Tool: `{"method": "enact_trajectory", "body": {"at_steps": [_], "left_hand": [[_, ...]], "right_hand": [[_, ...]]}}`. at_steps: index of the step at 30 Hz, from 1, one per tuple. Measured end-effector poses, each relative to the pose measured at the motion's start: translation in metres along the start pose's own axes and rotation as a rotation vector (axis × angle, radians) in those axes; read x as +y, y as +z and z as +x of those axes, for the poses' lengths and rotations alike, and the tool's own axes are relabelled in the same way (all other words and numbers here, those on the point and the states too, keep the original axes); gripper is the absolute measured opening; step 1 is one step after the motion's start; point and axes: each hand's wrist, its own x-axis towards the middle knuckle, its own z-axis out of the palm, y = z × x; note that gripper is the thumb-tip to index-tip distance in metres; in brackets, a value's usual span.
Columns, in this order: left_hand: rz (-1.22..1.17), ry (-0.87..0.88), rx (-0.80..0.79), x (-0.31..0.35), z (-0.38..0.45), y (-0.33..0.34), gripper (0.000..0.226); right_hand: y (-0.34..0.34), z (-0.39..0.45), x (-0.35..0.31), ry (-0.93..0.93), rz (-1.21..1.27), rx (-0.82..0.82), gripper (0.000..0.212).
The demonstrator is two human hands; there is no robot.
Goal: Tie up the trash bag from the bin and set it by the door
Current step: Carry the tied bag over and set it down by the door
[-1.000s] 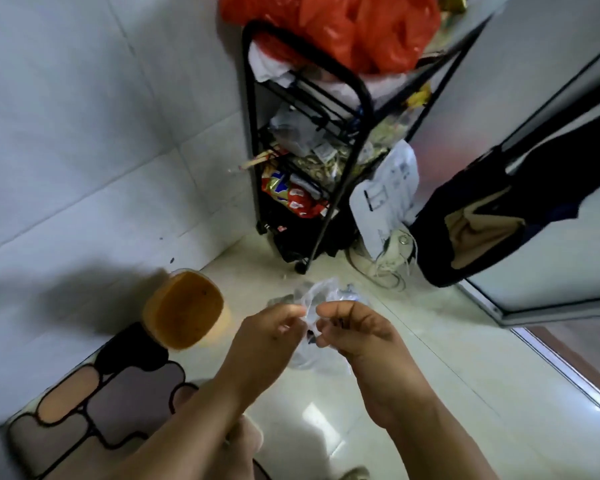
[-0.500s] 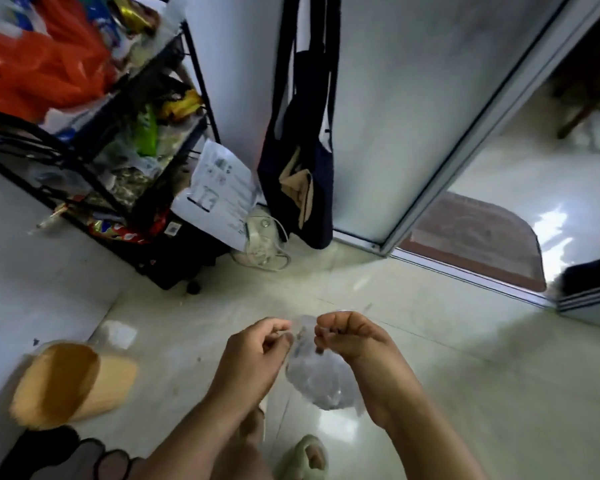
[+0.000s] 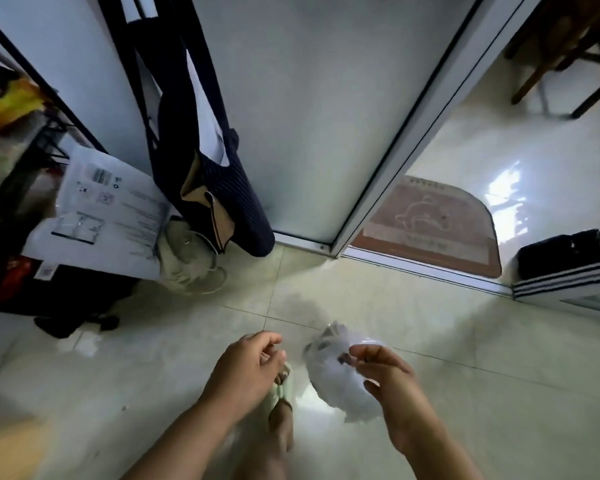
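Floor [image 3: 153, 368]: pale glossy tiles, grout lines visible, a bright glare patch low centre.
Door [image 3: 309, 116]: grey sliding panel with metal frame, standing upright at top centre; opening to its right.
Rack [image 3: 11, 202]: black wire shelving at left edge, stuffed with packets; blurred.
Tote [image 3: 219, 188]: dark fabric bag hanging by long straps in front of the door, its base just above the floor.
Mat [image 3: 430, 230]: reddish-brown, rounded corners, lying beyond the door track in the opening.
Mailer [image 3: 104, 209]: white printed plastic envelope leaning against the rack, beside the tote.
Bag [image 3: 340, 382]: small clear trash bag, crumpled, held in the air above the floor, near the doorway, to the left of the right hand.
Left hand [image 3: 246, 368]: fingers curled loosely inward, thumb near forefinger; apart from the bag, gripping nothing that can be made out.
Right hand [image 3: 388, 382]: thumb and forefinger pinched on the bag's gathered top; other fingers loosely bent.
Slipper [image 3: 281, 389]: pale green, on a foot, below the left hand.
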Motion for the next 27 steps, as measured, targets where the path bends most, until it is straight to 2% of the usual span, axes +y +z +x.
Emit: {"method": "enact_trajectory", "body": {"at_steps": [6,11,18,27], "left_hand": [[0.076,-0.075,0.023,0.007,0.081,-0.006,0.032],[0.158,-0.084,0.004,0.001,0.129,0.002,0.031],[0.215,-0.184,0.02,-0.036,0.182,0.027,0.033],[0.153,-0.236,0.086,-0.066,0.216,0.039,0.032]], "right_hand": [[-0.008,0.088,-0.037,0.06,0.025,0.005,0.022],[0.003,0.157,-0.058,0.053,0.025,-0.061,0.019],[0.025,0.263,-0.063,0.061,0.028,-0.128,0.015],[0.05,0.33,-0.049,0.011,-0.036,-0.08,0.02]]}}
